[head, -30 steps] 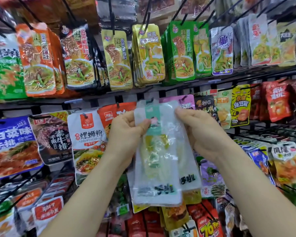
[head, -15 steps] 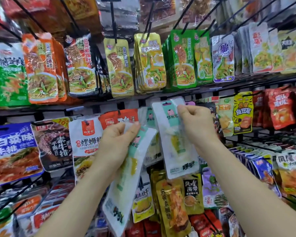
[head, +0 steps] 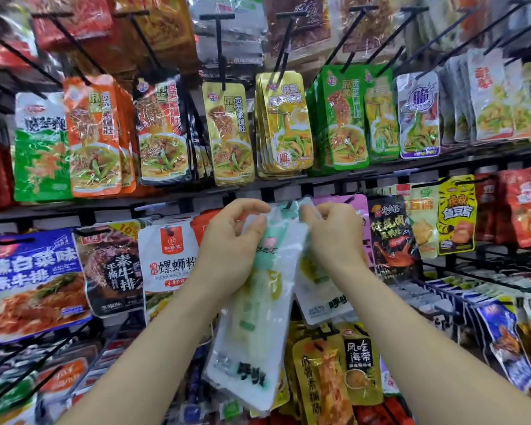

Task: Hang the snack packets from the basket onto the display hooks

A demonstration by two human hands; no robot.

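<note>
The fingers [head: 256,224] of the left hand [head: 227,253] were curled, thumb and forefinger pinching the top of one snack packet [head: 252,329] just left of a black display hook [head: 288,205]. That packet slanted down and leftward from below the hook. The fingers [head: 311,213] of the right hand [head: 334,240] pinched the upper edge of a second snack packet [head: 321,289] just right of the hook. Whether it was threaded on could not be told.

Two hands and two such packets could be counted. The hook belonged to a black wire rack [head: 380,174] crowded with hanging goods: a stack of gold packets [head: 284,124] above the hook, a white noodle packet [head: 169,259] to its left, a black packet [head: 393,240] to its right.

Both held packets were translucent white, with a teal band near the top, yellow-green contents and black characters near the bottom.
</note>
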